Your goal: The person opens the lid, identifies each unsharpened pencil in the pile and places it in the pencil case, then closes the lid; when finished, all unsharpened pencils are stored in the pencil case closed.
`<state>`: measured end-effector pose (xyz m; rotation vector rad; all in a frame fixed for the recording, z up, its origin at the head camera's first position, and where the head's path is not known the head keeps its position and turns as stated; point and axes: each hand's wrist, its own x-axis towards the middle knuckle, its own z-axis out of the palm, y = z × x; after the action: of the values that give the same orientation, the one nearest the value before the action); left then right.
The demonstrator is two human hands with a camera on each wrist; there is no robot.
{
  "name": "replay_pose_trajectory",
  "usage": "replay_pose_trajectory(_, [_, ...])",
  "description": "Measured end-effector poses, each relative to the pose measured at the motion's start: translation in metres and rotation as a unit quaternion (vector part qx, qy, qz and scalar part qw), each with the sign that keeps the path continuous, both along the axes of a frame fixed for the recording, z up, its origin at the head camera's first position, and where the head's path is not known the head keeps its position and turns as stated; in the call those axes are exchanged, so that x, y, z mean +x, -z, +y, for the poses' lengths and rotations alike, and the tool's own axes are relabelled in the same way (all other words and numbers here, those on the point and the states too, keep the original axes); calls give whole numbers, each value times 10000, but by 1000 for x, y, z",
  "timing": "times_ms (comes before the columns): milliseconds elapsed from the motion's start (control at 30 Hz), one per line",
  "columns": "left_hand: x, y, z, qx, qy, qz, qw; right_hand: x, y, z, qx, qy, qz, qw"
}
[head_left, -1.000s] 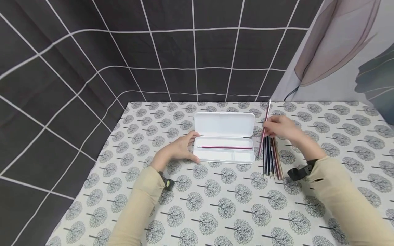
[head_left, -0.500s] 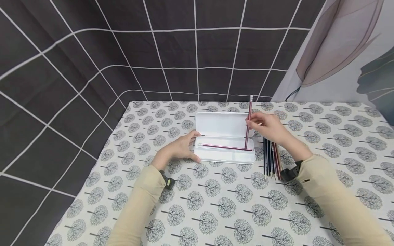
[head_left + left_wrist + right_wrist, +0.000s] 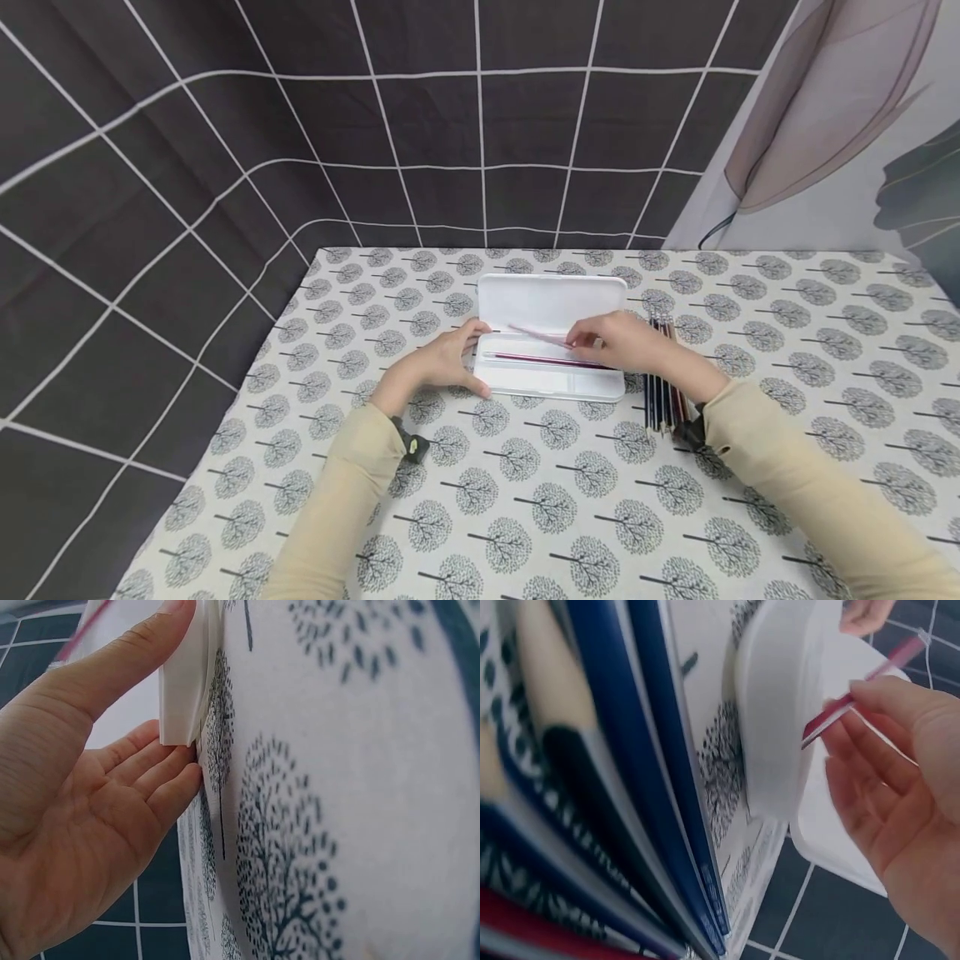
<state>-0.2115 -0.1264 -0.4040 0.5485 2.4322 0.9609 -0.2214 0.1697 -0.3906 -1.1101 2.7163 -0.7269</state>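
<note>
An opened white pencil case (image 3: 525, 385) lies on the table in the head view, its lid (image 3: 551, 302) tipped back. My left hand (image 3: 438, 360) holds the case's left end, thumb at the front corner and fingers at the hinge side. Inside lies a dark red pencil (image 3: 540, 359), its right end overlapped by my other hand. In the right wrist view, my right hand (image 3: 911, 772) pinches a second dark red pencil (image 3: 877, 671) between thumb and fingertips. That pencil slants over the back of the case's base, blurred in the head view.
Several pencils (image 3: 663, 400), blue, black, red and wood-coloured among them, lie side by side just right of the case, partly under my right forearm. The tablecloth (image 3: 480, 542) has a tree print. A dark gridded curtain (image 3: 420, 117) hangs behind the table.
My right hand has carried the red pencil left from the pile to over the case, and the pencil has gone from upright to nearly flat. The left hand stays at the case.
</note>
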Motion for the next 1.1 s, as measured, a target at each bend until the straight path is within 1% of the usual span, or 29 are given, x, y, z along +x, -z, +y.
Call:
replay_pose_trajectory(100, [0, 0, 2, 52, 34, -10, 10000, 3, 4, -2, 351, -160, -3, 9993])
replay_pose_trajectory(200, [0, 1, 3, 86, 45, -38, 9999, 5, 6, -3, 647, -183, 69, 9977])
replay_pose_trajectory(267, [0, 1, 3, 88, 40, -45, 9999, 6, 6, -3, 705, -141, 47, 9974])
replay_pose_trajectory(433, [-1, 2, 4, 20, 26, 10, 10000, 6, 8, 3, 563, -109, -81, 9983])
replay_pose_trajectory(600, [-1, 0, 4, 71, -3, -61, 10000, 4, 10, 12, 510, -224, -92, 9984])
replay_pose_trajectory(667, [-1, 0, 3, 112, -23, -77, 9999, 4, 9, 16, 436, -317, -101, 9985])
replay_pose_trajectory(767, [-1, 0, 2, 153, -37, -80, 9998, 4, 6, 24, 280, -350, -164, 9989])
replay_pose_trajectory(833, [0, 0, 1, 184, -45, -94, 9998, 6, 3, 30, 136, -300, -147, 9993])
replay_pose_trajectory(1100, [0, 0, 1, 129, -63, -122, 9998, 13, -4, 63, -193, 429, -64, 9989])
